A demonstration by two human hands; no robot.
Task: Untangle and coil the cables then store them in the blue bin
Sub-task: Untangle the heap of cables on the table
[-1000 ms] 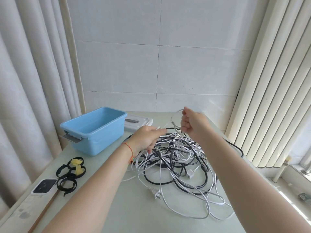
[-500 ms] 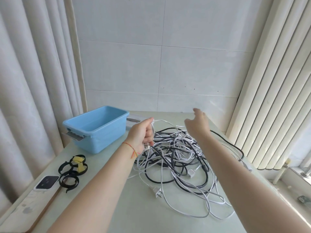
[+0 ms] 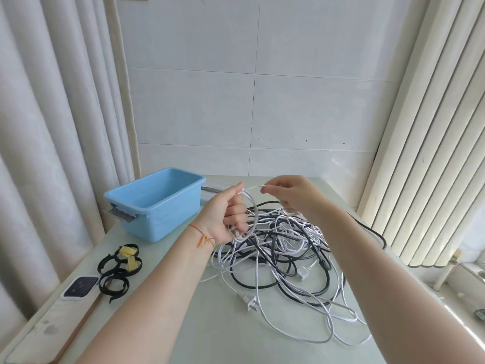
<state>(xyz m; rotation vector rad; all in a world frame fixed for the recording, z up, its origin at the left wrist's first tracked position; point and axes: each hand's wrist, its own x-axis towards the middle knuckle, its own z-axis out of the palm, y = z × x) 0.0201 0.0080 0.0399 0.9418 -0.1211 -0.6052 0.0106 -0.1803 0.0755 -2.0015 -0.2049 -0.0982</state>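
— How many things were on the bench (image 3: 199, 334), then?

— One blue bin (image 3: 157, 203), rectangular smooth plastic with a grey latch at its near end, standing open at the far left. One tangle of cables (image 3: 283, 256) in the middle, thin white cords and thicker black ones wound through each other; I could not count the separate cables. Three plug ends showed: a white two-pin plug (image 3: 248, 300) at the near side, a white blocky connector (image 3: 302, 273) and a black one to the right.

— And the hands?

— Two. The left hand (image 3: 225, 219) was curled round a small loop of white cable (image 3: 250, 216), held above the tangle. The right hand (image 3: 291, 195) pinched the same white cable between thumb and fingertips, just beside the left.

— Anything else?

— Black strap loops (image 3: 115, 271), about four, with yellow tabs, lay near the left edge beside a phone (image 3: 80, 286).

— Room to move?

— The bench was pale, smooth and glossy. Bare surface lay toward the near edge. Curtains (image 3: 44, 153) hung close on the left, vertical blinds (image 3: 433, 153) on the right, a tiled wall (image 3: 252, 101) behind.
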